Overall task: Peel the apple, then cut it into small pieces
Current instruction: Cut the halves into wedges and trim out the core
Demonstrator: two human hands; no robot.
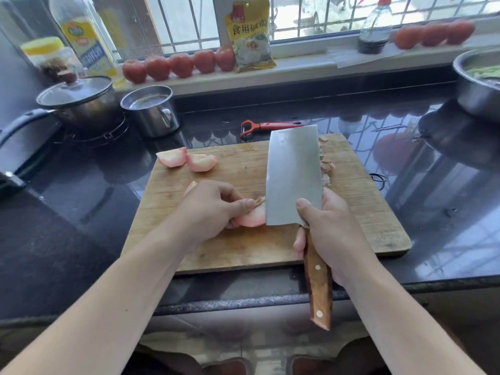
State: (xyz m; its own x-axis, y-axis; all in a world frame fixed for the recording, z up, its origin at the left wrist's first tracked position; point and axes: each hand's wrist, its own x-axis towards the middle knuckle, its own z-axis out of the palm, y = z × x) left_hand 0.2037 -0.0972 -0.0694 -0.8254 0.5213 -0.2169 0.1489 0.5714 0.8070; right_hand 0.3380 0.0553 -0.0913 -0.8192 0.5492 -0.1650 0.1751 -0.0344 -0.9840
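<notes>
The pale pink, peeled apple wedge (253, 216) lay on the near middle of the light wooden cutting board (359, 212), its long axis running roughly left to right, across the line of the blade. The left hand (213, 203) had it in its grip, fingers curled over the top and pinching it down against the board. The wedge's right end lay at the flat of the broad steel cleaver with the wooden handle (293, 174), whose lower edge hid that end; a brownish bit of core showed at the fingertips, just beside the blade. The right hand (328, 234) was wrapped firmly round the handle where it joins the blade, thumb pressed on the steel. The cleaver thus stood immediately right of the wedge, so the next cut likely called for a short drop straight down, with the left fingertips very near its path.

Two more peeled wedges (186, 159) lay well apart at the board's far left corner, and scraps of peel (326, 169) beyond the blade on the right. A red-handled peeler (270, 126) rested on the glossy dark desk (433, 201) behind the board. A steel cup (151, 110) and a lidded pot (78, 100) stood far left, with tomatoes (180, 64) lined along the window sill.
</notes>
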